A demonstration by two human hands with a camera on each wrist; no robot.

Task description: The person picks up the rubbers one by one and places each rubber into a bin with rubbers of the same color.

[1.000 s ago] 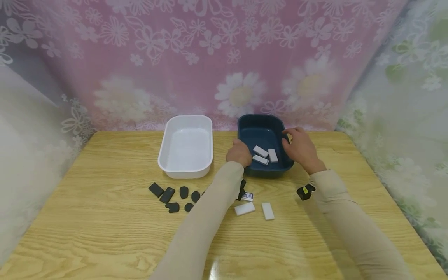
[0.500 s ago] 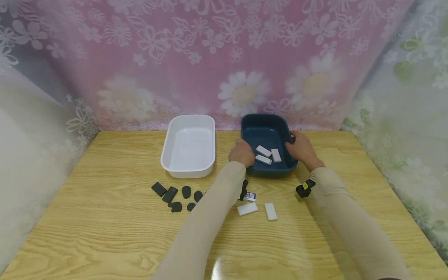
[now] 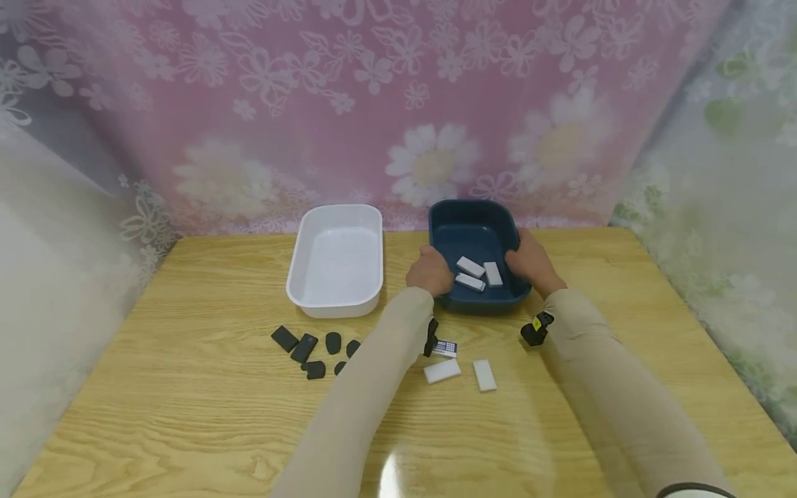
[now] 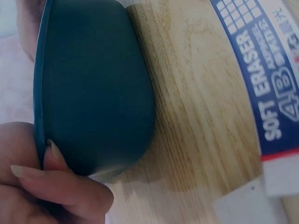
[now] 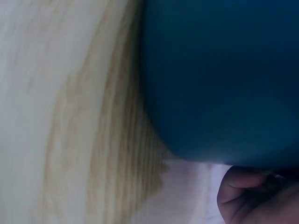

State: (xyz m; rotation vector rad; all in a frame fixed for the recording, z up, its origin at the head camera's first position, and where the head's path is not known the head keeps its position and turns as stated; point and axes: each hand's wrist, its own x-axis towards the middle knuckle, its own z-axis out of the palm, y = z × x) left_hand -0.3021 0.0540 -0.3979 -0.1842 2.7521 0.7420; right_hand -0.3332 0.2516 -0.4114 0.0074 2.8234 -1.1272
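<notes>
My left hand grips the left rim of a dark blue plastic basin, its thumb and fingers pinching the edge in the left wrist view. On the opposite side, my right hand holds the right rim, with curled fingers showing at the basin's wall in the right wrist view. Three white blocks lie inside near the front. Below the left wrist sits a soft eraser in a blue and white printed sleeve. Two plain white blocks lie close to it on the table.
A white basin stands to the left of the blue one. Several small flat black pieces lie in front of it, some partly hidden by the left sleeve. The wooden table backs onto a pink floral curtain.
My right hand has come in from above the basin's right side and taken hold of its rim. The left hand keeps its grip, and the blocks inside have stayed put.
</notes>
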